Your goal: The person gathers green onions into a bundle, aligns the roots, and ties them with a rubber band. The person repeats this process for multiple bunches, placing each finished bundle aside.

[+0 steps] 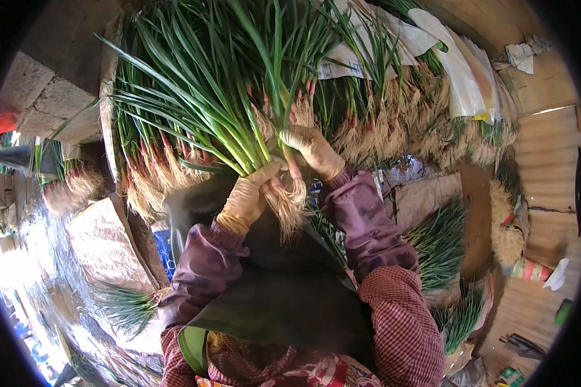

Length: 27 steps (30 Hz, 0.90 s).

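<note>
Head view, near the middle: what do your hands have?

"Your left hand (248, 195) is wrapped round the lower stems of a bunch of green onions (230, 129), just above the roots (286, 213). Your right hand (314, 150), towards 1 o'clock from centre, pinches a stalk (294, 169) at the bunch's edge; whether it has more than one, I can't tell."

"What might go wrong for you?"

"Mostly slipping. The leaves fan out long towards 11 o'clock, so their weight could tip the bunch if your left fingers relax, and stalks could drop onto the dark lap cover (271, 287) at 6 o'clock."

"And the roots?"

"They hang in a tuft towards 6 o'clock. Pull that stalk sharply and it could drag neighbours out or tear roots. The leaves also overlap the onion pile (365, 126), which spreads from 10 to 2 o'clock; a quick swing could snag or crease them."
</note>
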Motion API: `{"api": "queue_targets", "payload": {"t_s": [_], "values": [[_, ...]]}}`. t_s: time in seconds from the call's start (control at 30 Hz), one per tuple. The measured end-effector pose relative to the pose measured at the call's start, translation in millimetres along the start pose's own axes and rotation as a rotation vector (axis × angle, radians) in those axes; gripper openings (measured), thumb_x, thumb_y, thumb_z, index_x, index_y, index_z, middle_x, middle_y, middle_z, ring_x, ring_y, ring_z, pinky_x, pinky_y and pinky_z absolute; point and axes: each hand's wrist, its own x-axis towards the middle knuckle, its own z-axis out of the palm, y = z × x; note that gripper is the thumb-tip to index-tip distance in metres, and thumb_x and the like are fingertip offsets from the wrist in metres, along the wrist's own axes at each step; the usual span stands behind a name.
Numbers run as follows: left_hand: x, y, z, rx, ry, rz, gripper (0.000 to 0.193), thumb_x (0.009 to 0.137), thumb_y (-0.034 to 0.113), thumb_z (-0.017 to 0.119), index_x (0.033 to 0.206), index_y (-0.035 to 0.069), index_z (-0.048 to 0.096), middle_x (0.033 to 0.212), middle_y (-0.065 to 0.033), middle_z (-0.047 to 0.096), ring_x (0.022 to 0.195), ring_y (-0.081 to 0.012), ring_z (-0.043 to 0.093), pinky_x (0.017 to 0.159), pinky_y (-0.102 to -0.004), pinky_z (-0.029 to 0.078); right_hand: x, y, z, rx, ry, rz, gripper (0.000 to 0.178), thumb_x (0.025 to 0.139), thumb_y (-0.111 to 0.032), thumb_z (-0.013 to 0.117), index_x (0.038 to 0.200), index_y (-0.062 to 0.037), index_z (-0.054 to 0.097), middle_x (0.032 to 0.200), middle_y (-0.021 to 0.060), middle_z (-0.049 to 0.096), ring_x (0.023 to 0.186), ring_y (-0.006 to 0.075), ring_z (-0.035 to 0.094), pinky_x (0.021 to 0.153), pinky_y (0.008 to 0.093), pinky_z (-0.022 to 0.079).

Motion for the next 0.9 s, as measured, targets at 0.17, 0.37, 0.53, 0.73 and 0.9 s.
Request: {"api": "queue_targets", "payload": {"t_s": [0.17,0.37,0.53,0.73,0.9], "values": [[-2.4,-1.8,-5.5,-0.075,-0.075,-0.041,0.014,0.082,0.011,0.061,0.092,0.0,0.061,0.076,-0.0034,0.06,0.064,-0.0131,0.056,0.062,-0.0264,0.05,6.3,12.2,-4.4,0.0,-0.014,0.047,0.035,0.093,-0.029,0.045,0.099,0.0041,0.056,0.058,0.0064,0.058,0.045,0.0159,0.055,0.054,0.0226,0.045],[-6.2,2.7,-15.2,0.023,-0.045,0.011,0.012,0.081,0.012,0.062,0.087,0.002,0.061,0.064,-0.0005,0.055,0.055,-0.0113,0.052,0.055,-0.0242,0.048,17.2,21.0,10.1,-0.784,0.288,0.029,0.027,0.092,-0.027,0.048,0.093,-0.0053,0.064,0.074,0.0061,0.065,0.06,0.0184,0.059,0.061,0.0295,0.048],[-16.9,1.9,8.9,-0.157,-0.068,0.038,0.011,0.085,0.017,0.056,0.085,0.006,0.054,0.07,-0.0014,0.05,0.056,-0.0103,0.045,0.05,-0.0237,0.041,8.0,27.4,11.4,-1.328,0.431,-0.17,0.031,0.093,-0.028,0.041,0.085,-0.0072,0.063,0.073,0.0108,0.062,0.059,0.0231,0.059,0.053,0.0364,0.047],[-34.0,19.6,2.1,-0.577,-0.486,-0.056,0.009,0.088,0.016,0.05,0.092,0.008,0.049,0.079,-0.0041,0.043,0.06,-0.0105,0.039,0.055,-0.0246,0.036,-51.6,63.5,-14.0,-1.351,-0.094,-0.018,0.04,0.09,-0.042,0.041,0.083,-0.0079,0.061,0.078,0.0149,0.062,0.071,0.0304,0.062,0.061,0.0414,0.048],[-34.6,10.2,-6.1,-0.662,-0.527,-0.071,0.007,0.089,0.014,0.048,0.089,0.007,0.047,0.076,-0.003,0.04,0.056,-0.0098,0.039,0.054,-0.0242,0.036,-22.8,-14.9,14.7,-0.317,0.237,-0.075,0.041,0.088,-0.041,0.049,0.107,-0.0054,0.058,0.069,0.003,0.057,0.056,0.0121,0.05,0.052,0.0254,0.04]]}}
